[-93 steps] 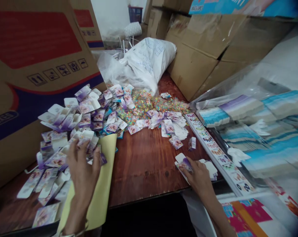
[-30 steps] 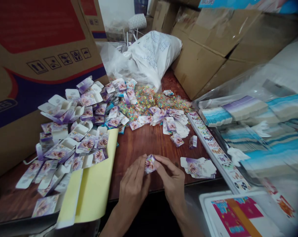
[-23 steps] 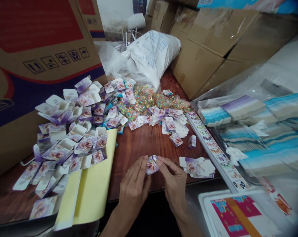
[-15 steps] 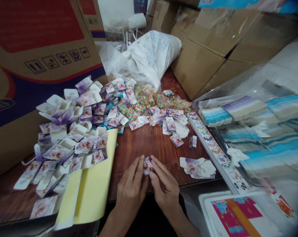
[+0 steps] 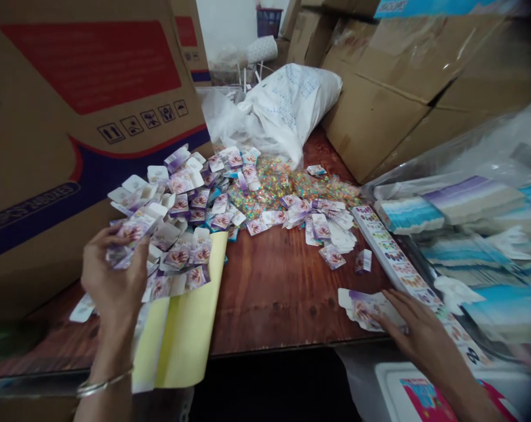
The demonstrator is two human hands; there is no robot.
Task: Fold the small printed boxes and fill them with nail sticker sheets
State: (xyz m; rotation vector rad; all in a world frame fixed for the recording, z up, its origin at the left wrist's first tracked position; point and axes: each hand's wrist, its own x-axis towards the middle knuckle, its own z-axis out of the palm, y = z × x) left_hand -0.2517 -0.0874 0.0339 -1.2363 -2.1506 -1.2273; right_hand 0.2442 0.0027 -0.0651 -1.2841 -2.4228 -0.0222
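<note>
At the left pile, my left hand (image 5: 113, 269) has its thumb and fingers around a small purple-and-white cardboard box (image 5: 138, 223). Many similar small boxes (image 5: 189, 202), several with flaps standing up, are heaped beside and beyond it. On the right, my right hand (image 5: 417, 325) is stretched out, with its fingertips on a small stack of flat, unfolded box blanks (image 5: 366, 309) near the table's front edge. That hand's fingers are apart.
Small clear packets of colourful pieces (image 5: 283, 181) lie at the back of the wooden table (image 5: 269, 293). More flat blanks (image 5: 329, 225) lie before them. A yellow sheet (image 5: 190, 328) is at left, a large carton (image 5: 37, 146) behind, and wrapped printed stacks (image 5: 463, 205) at right.
Both hands were together at the table's front around a small box. My left hand has moved left to the heap, my right hand right onto the flat blanks. The view has shifted left.
</note>
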